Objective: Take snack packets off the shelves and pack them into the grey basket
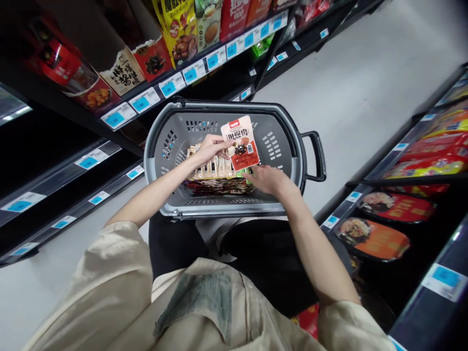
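My left hand [214,150] is closed on the edge of a white and red snack packet [242,151], with dark food pictured on its front. The packet is tilted above a grey shopping basket [272,124]. Inside the basket, several pale packets [214,168] stand in a row, with a stack of darker packets [219,186] on the near side. My right hand [269,179] reaches in at the right end of the row. Its fingers are stretched out beside a small green item [242,172], partly hidden, and I see nothing gripped in them.
At the upper left, a shelf carries boxes and pouches, among them a yellow pouch [179,31], above price tags [193,73]. Another shelf on the right holds red and orange food trays [373,239]. Pale floor [347,92] runs between them. The basket's handle [316,156] sticks out rightward.
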A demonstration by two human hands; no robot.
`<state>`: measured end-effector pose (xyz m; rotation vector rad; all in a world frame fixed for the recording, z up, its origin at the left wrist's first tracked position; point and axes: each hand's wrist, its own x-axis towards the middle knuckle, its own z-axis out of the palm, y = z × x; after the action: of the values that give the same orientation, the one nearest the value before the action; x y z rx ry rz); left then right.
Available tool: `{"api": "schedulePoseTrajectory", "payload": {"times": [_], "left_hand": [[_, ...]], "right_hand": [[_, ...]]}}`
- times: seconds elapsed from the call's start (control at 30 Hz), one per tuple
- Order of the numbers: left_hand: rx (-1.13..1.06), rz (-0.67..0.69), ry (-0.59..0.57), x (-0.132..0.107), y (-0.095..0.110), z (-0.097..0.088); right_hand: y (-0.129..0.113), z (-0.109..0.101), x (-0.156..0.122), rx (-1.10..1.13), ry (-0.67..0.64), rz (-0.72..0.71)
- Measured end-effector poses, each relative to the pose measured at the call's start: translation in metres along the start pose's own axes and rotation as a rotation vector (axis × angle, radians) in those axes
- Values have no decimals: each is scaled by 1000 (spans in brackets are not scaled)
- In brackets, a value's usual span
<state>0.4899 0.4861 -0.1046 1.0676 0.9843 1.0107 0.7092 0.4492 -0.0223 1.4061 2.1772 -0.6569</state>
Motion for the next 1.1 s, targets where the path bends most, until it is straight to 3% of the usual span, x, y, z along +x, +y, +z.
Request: {"api": "schedulePoseTrajectory", "payload": {"times": [0.07,0.13,0.27,0.43,0.6,0.8,0.97,1.1], "left_hand": [[-46,-17,28,0,1,1],[-77,-24,45,1,1,1],[-114,-12,22,1,2,3],[-136,18,-78,-2,7,7],[-69,37,-160,-5,13,6],[-143,69,-220,-4,15,3],[-239,68,-172,-3,8,0],[-233,25,-166,-6,5,-2]], "right_hand": [[14,-10,-1,17,123,134],[23,-14,-2,117,238,177],[32,-16,2,519,434,-5],[23,-12,16,994,544,-165],[11,-6,23,1231,540,-164],[15,-4,22,1260,563,-161],[15,-4,21,1321,511,-137],[10,-3,22,1281,542,-151]]}}
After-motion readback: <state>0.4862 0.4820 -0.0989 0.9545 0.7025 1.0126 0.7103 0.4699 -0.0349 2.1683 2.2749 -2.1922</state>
